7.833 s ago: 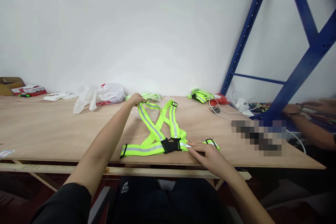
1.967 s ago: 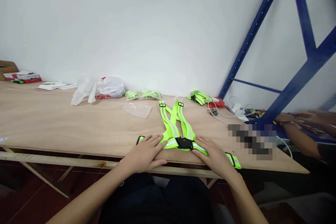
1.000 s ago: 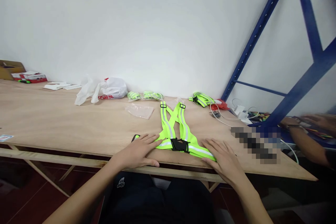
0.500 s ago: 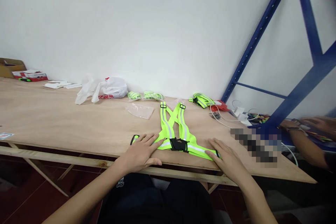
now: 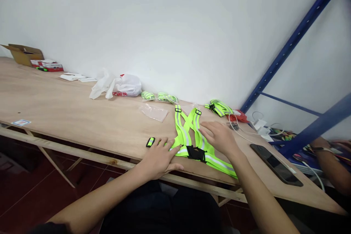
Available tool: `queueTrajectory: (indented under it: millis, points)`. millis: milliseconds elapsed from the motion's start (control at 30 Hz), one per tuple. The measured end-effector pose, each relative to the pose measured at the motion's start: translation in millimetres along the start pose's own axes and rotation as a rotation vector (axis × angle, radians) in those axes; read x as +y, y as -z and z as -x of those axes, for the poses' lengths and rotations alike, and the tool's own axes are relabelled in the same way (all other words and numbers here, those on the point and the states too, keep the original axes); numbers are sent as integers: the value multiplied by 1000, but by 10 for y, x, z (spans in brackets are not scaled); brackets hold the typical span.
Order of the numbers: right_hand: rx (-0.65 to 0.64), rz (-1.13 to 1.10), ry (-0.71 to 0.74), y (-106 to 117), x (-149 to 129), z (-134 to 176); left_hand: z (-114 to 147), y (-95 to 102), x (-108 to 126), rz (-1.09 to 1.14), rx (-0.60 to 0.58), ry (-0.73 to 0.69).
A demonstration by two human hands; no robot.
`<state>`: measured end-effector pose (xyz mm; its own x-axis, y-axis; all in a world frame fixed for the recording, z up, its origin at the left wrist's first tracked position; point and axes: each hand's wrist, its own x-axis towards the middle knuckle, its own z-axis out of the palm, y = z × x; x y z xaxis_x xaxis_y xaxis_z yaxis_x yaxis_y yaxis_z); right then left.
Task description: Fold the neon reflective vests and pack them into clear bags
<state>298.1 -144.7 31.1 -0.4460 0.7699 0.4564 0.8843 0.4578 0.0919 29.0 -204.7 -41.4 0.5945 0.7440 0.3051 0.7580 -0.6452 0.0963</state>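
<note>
A neon-yellow reflective vest made of straps with grey stripes lies spread near the table's front edge. Its shoulder straps cross toward the back, and a black buckle sits in the middle of the waist belt. My left hand rests flat, fingers spread, on the left part of the belt, covering some of it. Over the right shoulder strap is my right hand, its fingers stretched out and holding nothing. Whether it touches the strap I cannot tell. A black adjuster shows at the belt's left end.
Behind the vest are a clear plastic bag, bagged folded vests, another bunched vest and a white shopping bag. A phone and cable lie right, near a blue rack. Another person's arm is at far right.
My right hand has left the belt's right end and moved up and inward over the right shoulder strap. My left hand stays on the belt. The view has turned slightly.
</note>
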Motion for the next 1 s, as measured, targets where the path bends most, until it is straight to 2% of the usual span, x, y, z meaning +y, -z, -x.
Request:
queueTrajectory:
  millis: [167, 367, 500, 600, 700, 833, 1000]
  points:
    - [-158, 53, -4, -153, -81, -896, -3, 7, -18, 47, -9, 39]
    - [-276, 31, -63, -663, 47, -1513, 3, -1, -1, 75, 17, 42]
    - [-364, 21, -38, -977, 94, -1721, 1, 6, 5, 110, 39, 61]
    - [-427, 18, -29, -1127, 102, -1794, 21, 123, -91, 195, 44, 7]
    - [-453, 12, -30, -1214, 113, -1832, 65, 287, -298, 255, 6, -69]
    - [-459, 8, -38, -1280, 127, -1890, 126, 419, -592, 371, -101, -89]
    - [-517, -12, -5, -1337, 98, -1984, 172, 461, -800, 550, -53, -66]
